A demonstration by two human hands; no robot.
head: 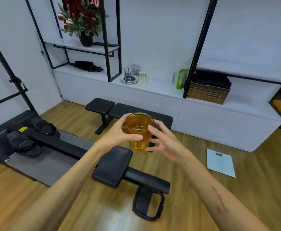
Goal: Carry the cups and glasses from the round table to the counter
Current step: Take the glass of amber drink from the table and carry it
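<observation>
An amber see-through glass point(139, 130) is held upright in the air in front of me, above a black bench. My left hand point(119, 132) grips it from the left, thumb across its front. My right hand point(161, 140) holds its right side and bottom with curled fingers. The white counter point(161, 90) runs along the far wall beyond the glass. The round table is out of view.
A black weight bench point(113, 110) and a rowing machine point(56, 144) stand on the wooden floor between me and the counter. On the counter are a cup rack on a plate point(129, 77), a white cup point(143, 78), a green packet point(181, 78) and a wicker basket point(208, 93). A white scale point(219, 162) lies on the floor.
</observation>
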